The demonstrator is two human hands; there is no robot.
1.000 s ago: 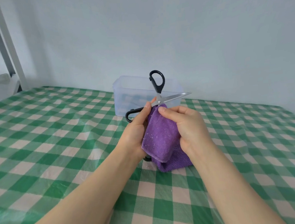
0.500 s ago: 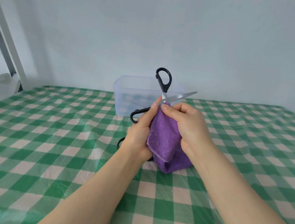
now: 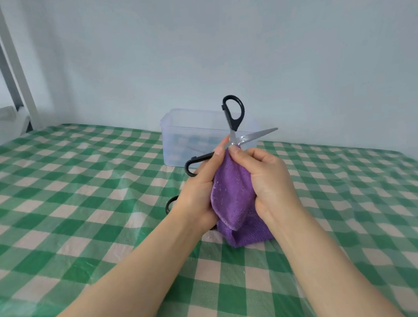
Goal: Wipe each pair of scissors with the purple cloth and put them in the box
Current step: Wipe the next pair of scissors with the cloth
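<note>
Bars of a white metal frame (image 3: 5, 62) are standing in the upper left of the frame, above a green checked tablecloth (image 3: 54, 197) that is covering the table. Coming up from the lower left, one bare forearm is slanting toward the centre. Just left of its wrist, the black loop of a second pair of scissors (image 3: 167, 207) is showing on the tablecloth, mostly hidden. The left hand (image 3: 201, 194) is gripping the scissors (image 3: 254, 137), one long finger stretching up to their pivot. They are standing spread wide in centre frame, one black handle pointing up, one blade pointing right. Behind them, a clear plastic box (image 3: 175, 136) is sitting by the wall. The purple cloth (image 3: 234, 199) is hanging between both hands. The right hand (image 3: 270, 180) is pinching its top at the pivot, remaining fingers curling round it.
</note>
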